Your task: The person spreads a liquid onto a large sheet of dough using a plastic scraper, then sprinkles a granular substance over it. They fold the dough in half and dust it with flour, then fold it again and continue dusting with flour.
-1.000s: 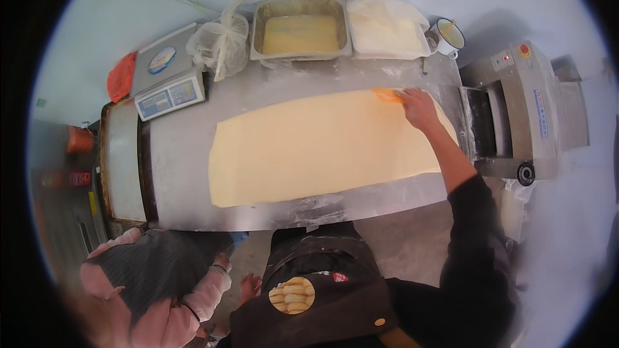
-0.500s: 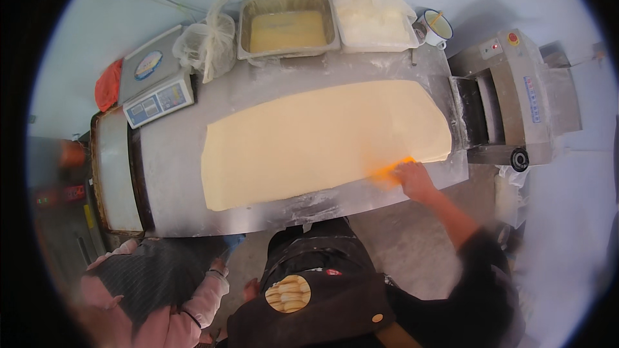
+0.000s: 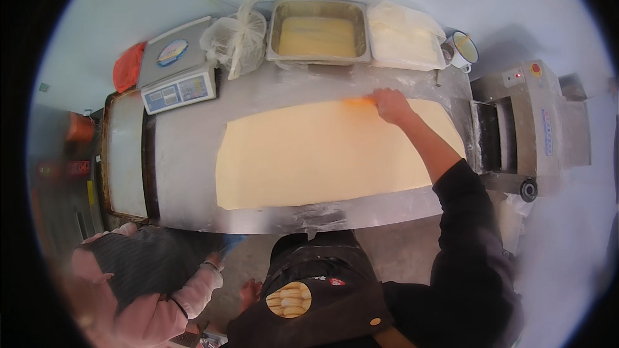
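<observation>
My right hand [image 3: 390, 104] grips an orange scraper [image 3: 360, 102], blurred, at the far edge of a long pale dough sheet [image 3: 322, 161]. The sheet lies on a floured steel table [image 3: 184, 167]. My left hand [image 3: 250, 293] hangs low beside my dark apron [image 3: 300, 316], below the table's front edge, fingers loosely apart and holding nothing visible.
Along the back stand a scale [image 3: 177, 90], knotted plastic bag [image 3: 242, 42], steel pan [image 3: 317, 35], white tub [image 3: 405, 38] and enamel mug [image 3: 464, 51]. A baking tray [image 3: 126, 154] is left; a steel machine [image 3: 532, 129] right. A co-worker in pink sleeves [image 3: 155, 316] is lower left.
My right hand with the orange scraper went from the sheet's back right to its front edge, then back up to the far edge, further left than at first.
</observation>
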The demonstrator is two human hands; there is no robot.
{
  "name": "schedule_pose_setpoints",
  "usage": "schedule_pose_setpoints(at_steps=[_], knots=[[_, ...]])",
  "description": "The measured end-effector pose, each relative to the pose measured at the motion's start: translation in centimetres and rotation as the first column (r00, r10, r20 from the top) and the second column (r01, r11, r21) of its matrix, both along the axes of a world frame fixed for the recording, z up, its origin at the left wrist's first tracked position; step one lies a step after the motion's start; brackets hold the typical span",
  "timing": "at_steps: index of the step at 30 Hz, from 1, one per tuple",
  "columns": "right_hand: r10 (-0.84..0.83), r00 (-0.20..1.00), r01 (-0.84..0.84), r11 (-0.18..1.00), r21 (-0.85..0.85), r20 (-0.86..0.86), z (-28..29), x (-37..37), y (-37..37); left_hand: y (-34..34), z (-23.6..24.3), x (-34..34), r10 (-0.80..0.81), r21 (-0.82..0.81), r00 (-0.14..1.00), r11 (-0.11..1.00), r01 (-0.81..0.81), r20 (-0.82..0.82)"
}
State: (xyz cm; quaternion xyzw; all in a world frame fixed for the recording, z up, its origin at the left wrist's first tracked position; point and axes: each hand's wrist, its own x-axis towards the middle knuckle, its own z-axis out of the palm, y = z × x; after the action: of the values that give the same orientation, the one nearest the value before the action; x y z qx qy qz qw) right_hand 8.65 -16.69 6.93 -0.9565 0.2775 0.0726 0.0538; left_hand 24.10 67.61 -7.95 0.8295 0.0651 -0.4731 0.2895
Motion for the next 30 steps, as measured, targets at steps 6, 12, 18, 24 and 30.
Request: schedule_pose_setpoints(at_steps=[6, 12, 18, 24, 30], knots=[[0.006, 0.994, -0.002, 0.999, 0.035, -0.106, -1.5, -8.4, 12.1, 0.2, -0.1, -0.7, 0.419, 0.013, 0.885, 0.905, -0.425, -0.203], [-0.076, 0.997, 0.069, 0.98, 0.189, 0.034, 1.9, -17.7, 24.9, 0.1, -2.1, 3.2, -0.585, 0.085, 0.78, 0.809, 0.582, 0.224], [-0.354, 0.934, 0.357, 0.925, 0.134, -0.043, 3.6, -12.6, 19.3, 0.6, -2.2, 5.4, 0.086, -0.181, 0.989, 0.977, -0.108, -0.124], [-0.374, 0.918, 0.389, 0.915, -0.11, 0.132, 0.5, -0.8, 5.7, 2.4, -1.3, 4.3, 0.468, 0.078, 0.82, 0.879, -0.471, -0.33], [-0.315, 0.949, 0.31, 0.93, -0.196, 0.008, -4.0, 7.4, 10.6, 5.7, 0.1, 1.7, -0.318, -0.094, 0.93, 0.936, 0.339, 0.186]])
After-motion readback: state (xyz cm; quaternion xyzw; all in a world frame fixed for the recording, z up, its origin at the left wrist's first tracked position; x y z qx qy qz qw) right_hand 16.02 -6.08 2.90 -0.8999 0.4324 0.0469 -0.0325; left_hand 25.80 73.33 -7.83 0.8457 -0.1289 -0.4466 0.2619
